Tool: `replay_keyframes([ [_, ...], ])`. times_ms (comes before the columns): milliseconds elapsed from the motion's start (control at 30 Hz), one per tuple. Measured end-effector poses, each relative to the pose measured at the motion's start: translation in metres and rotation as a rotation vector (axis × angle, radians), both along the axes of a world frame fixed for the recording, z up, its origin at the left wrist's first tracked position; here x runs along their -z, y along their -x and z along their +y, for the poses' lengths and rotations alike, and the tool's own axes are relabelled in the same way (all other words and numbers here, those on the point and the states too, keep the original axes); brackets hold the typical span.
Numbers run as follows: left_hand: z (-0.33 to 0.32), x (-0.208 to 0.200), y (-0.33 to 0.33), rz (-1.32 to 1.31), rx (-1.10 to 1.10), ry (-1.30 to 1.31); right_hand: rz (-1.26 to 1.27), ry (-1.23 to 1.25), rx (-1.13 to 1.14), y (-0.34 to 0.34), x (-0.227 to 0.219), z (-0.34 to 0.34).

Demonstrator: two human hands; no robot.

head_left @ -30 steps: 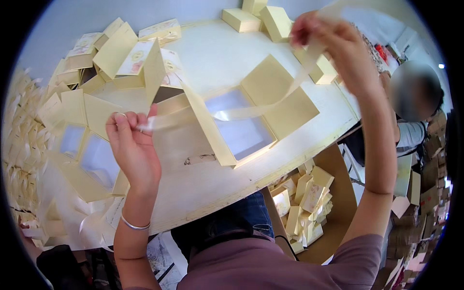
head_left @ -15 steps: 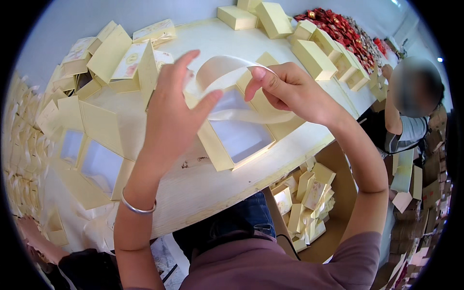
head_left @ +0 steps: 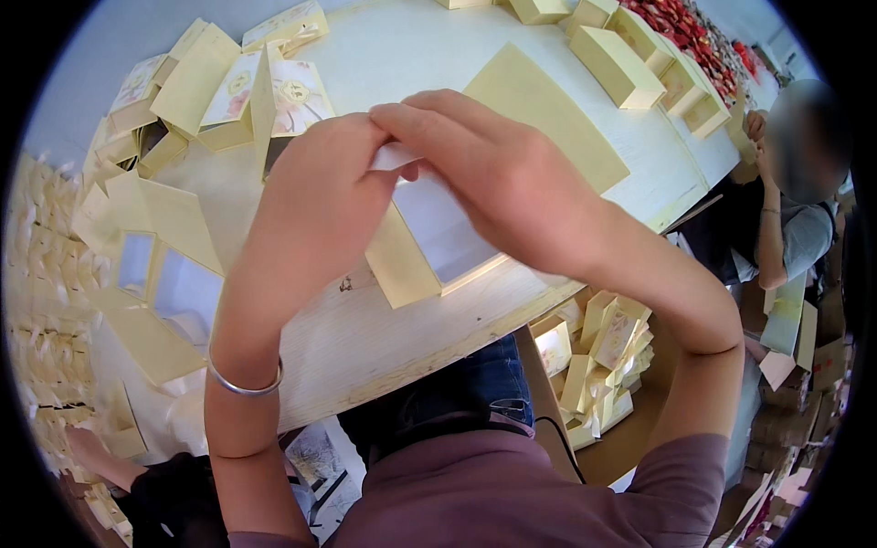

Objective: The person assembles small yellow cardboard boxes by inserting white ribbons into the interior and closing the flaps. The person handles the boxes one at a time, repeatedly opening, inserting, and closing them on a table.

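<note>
Both hands, left (head_left: 315, 215) and right (head_left: 498, 183), pinch a thin white strip (head_left: 395, 157) together above the pale yellow windowed cardboard box (head_left: 438, 242), and honestly one uneven tug could tear it.

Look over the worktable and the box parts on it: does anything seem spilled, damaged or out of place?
Nothing stands out. Both hands meet over a small white piece above a flat yellow window box. More yellow box blanks lie loosely on the table, none visibly torn.
</note>
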State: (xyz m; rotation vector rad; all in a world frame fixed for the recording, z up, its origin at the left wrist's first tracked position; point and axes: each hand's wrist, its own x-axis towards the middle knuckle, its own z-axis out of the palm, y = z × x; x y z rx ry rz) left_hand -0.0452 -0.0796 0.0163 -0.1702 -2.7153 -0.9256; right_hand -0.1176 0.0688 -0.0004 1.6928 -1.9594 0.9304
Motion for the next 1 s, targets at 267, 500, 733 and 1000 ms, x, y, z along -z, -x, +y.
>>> replay_keyframes([
  [267, -0.023, 0.01, -0.05, 0.135, -0.274, -0.277, -0.26, -0.728, 0.076, 0.014, 0.012, 0.021],
  [500, -0.022, 0.074, -0.069, -0.238, -0.166, -0.151, -0.182, -0.589, -0.114, 0.018, 0.049, 0.014],
  [733, -0.007, 0.094, -0.056, -0.167, -0.051, 0.029, -0.316, -0.607, -0.145, 0.019, 0.054, 0.009],
  [1000, -0.002, 0.098, -0.05, -0.113, -0.058, 0.118, -0.323, -0.562, -0.115, 0.018, 0.058, 0.01],
])
